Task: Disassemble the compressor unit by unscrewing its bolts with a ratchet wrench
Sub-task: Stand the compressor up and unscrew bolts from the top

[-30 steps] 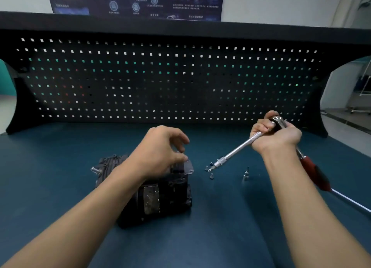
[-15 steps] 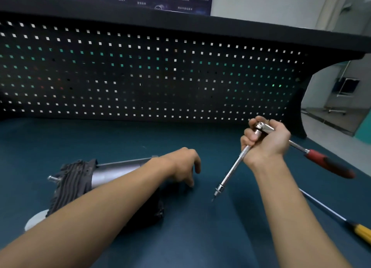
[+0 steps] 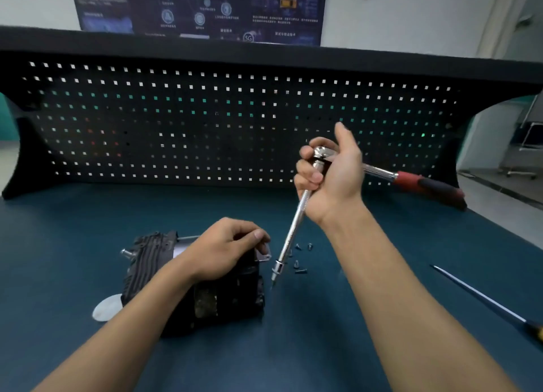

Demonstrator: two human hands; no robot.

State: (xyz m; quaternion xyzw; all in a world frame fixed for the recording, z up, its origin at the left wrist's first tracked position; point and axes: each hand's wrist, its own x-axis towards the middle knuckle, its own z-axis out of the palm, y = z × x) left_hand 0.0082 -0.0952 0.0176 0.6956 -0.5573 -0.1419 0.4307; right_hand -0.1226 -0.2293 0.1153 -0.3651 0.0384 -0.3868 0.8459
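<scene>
Black, ribbed metal compressor unit [image 3: 152,262] lies on the dark blue table [image 3: 73,215] beneath the left hand [image 3: 223,250], which grips its top. The right hand [image 3: 332,177] clasps the chrome, red-handled ratchet wrench [image 3: 291,236]; small loose bolts [image 3: 299,264] lie below it.

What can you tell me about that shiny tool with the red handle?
The ratchet wrench is polished metal with a red-and-black grip sticking out to the right. A long extension bar slants down from its round head, its tip beside the compressor, near loose screws. The right hand grips it around the head.
</scene>
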